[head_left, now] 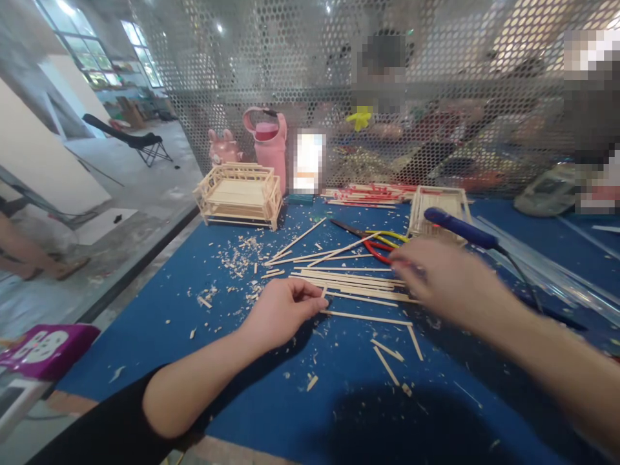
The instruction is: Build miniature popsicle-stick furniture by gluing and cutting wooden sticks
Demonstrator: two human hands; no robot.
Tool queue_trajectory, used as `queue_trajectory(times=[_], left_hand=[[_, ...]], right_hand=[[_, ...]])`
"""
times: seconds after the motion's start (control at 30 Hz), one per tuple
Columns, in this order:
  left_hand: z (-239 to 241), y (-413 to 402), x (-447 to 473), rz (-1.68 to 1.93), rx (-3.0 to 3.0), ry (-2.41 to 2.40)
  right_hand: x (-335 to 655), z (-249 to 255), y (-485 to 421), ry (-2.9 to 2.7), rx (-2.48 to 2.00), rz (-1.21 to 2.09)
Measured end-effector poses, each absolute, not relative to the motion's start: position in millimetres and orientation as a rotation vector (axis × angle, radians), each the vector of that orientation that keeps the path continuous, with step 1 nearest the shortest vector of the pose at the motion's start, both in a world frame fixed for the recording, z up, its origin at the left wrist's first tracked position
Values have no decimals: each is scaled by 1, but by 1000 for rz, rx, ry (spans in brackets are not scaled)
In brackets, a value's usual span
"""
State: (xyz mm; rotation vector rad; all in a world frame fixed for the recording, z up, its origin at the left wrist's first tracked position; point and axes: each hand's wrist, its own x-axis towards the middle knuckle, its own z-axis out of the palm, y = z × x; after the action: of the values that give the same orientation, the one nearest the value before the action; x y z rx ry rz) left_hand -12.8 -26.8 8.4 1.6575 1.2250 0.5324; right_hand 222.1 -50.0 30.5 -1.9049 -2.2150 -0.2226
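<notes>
My left hand (pixel 285 307) pinches a short thin wooden stick (pixel 324 292) between thumb and fingers, low over the blue tabletop (pixel 194 336). Just to its right lies a longer wooden stick (pixel 368 317), its left end close to my fingertips. My right hand (pixel 443 274) is smeared by motion beside the scissors (pixel 380 242), which have red and yellow handles; whether it holds anything is unclear. Behind that hand is a blue corded tool (pixel 460 227) with a small red light. Several wooden sticks (pixel 349 279) lie side by side between my hands.
A small wooden stick model (pixel 239 194) stands at the back left, before a pink bottle (pixel 271 148). Red-tipped sticks (pixel 372 192) and another stick frame (pixel 438 206) lie by the perforated metal screen (pixel 271 71). Wood scraps (pixel 242 255) litter the table. Clear plastic strips (pixel 537 258) lie right.
</notes>
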Motion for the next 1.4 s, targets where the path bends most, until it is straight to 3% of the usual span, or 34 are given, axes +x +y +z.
queue_trajectory(times=[0.07,0.13,0.33,0.6,0.9,1.4], left_hand=[[8,-28,-12,517,1651,1221],[7,-30,-11,502,1636,1207],[2,-40,-6,458,1774,1140],[4,-39,21,595,2077,1107],[-4,-42,6,480,2063,1132],[10,-50,-1,433,2065,1149]], right_hand=[[198,14,-66,-2429,-1706,148],[185,-2,-75,-2399,-1680,229],[191,-14,-74,-2234,-1646,145],[201,29,-77,-1918,-1677,188],[216,-13,-97,-2009,-1375,101],[208,-13,-103,-2020,-1259,59]])
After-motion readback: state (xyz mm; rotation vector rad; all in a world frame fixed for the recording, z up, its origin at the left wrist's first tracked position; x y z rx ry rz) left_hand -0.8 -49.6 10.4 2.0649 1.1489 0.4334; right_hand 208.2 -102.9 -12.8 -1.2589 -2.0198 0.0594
